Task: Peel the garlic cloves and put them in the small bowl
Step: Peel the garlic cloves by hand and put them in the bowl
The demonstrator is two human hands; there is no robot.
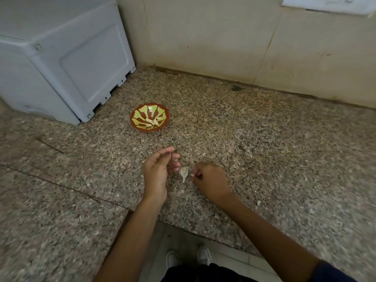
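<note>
near the tabletop's (264,139) front edge, left hand (156,176) held over it with relaxed, loosely curved fingers, gripping nothing visible. right hand (209,181) just beside, fingers curled, pinching a small pale scrap at the fingertips. garlic clove (183,173) between both hands, apparently touched by neither. small bowl (150,117) farther back toward the wall, peeled cloves (151,122) inside. grey appliance (61,58) at the back left corner.

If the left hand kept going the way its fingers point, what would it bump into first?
Probably the small bowl, or just past its right edge; the left hand points up the counter, though depth is unclear.
</note>
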